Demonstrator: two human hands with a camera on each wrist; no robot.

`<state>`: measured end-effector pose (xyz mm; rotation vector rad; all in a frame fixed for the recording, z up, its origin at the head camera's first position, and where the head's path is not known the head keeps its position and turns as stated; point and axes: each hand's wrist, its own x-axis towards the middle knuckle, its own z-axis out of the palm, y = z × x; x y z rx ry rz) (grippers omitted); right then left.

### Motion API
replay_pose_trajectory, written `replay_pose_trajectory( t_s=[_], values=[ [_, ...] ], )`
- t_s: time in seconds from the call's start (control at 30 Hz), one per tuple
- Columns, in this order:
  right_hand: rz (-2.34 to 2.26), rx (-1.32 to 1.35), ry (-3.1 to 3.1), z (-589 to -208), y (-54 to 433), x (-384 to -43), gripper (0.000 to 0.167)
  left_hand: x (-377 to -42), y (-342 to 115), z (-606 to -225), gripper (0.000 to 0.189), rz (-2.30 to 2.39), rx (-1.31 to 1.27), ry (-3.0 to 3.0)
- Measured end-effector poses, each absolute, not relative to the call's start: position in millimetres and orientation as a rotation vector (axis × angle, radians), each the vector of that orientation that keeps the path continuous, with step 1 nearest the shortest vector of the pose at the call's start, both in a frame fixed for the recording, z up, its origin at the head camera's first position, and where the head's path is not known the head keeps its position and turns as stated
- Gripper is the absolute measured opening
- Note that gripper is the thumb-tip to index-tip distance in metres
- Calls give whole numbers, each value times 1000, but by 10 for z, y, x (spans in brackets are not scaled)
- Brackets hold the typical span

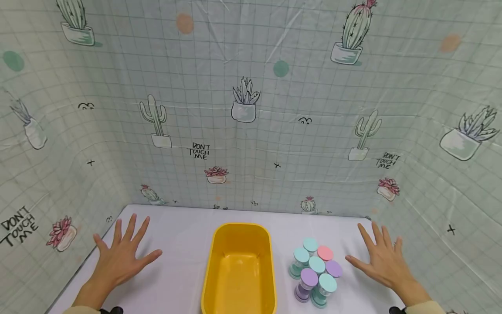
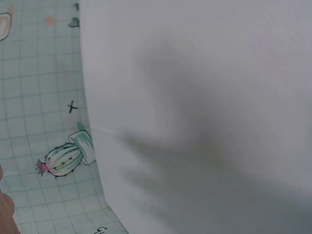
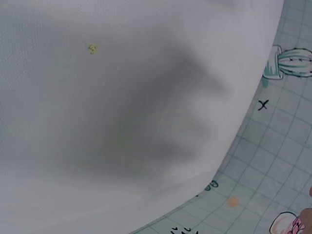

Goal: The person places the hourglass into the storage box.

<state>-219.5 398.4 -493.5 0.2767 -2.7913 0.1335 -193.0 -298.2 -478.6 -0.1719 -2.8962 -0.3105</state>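
Observation:
My left hand (image 1: pixel 120 261) hovers over the left part of the white table with its fingers spread, holding nothing. On the other side, my right hand (image 1: pixel 386 261) is spread in the same way and its grasp is bare. Several small sand timers stand in a cluster just left of the right hand, among them a purple one (image 1: pixel 309 278), a teal one (image 1: pixel 327 284) and a pink one (image 1: pixel 325 253). Between the hands sits a yellow rectangular bin (image 1: pixel 240 265). Both wrist views show mostly tabletop with the hand's blurred shadow; fingertips (image 2: pixel 7 214) peek in at the left view's edge.
The white table (image 1: pixel 176 244) carries the bin and the timers. Grey-green cloth (image 1: pixel 266 139) with cactus prints hangs around its back and both sides. A small yellow mark (image 3: pixel 92 48) shows on the tabletop in the right wrist view.

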Motion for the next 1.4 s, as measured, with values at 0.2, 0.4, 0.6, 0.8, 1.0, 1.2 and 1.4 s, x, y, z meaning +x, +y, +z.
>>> replay_pose_trajectory(
  t_s=[0.2, 0.4, 0.6, 0.8, 1.0, 1.2, 1.4],
  values=[
    [189, 274, -2767, -4958, 4005, -2180, 104, -1922, -2839, -4662, 100, -451, -198, -2817],
    [301, 245, -2813, -4954, 4004, -2180, 102, -1866, -2542, -4572, 93, -640, -293, -2727],
    [349, 241, -2816, -4928, 3972, -2179, 102, -1785, -2194, -4596, 85, -870, -400, -2674],
    [413, 257, -2801, -4872, 3910, -2185, 101, -1742, -1895, -4686, 78, -1074, -544, -2618],
    [507, 295, -2795, -4824, 3816, -2161, 99, -1681, -1665, -4836, 71, -1261, -663, -2608],
    [759, 281, -2865, -4816, 3733, -1988, 94, -1646, -1535, -5001, 60, -1358, -747, -2549],
    [961, 190, -2928, -4879, 3610, -1783, 92, -1652, -1521, -5060, 57, -1384, -818, -2480]
  ],
)
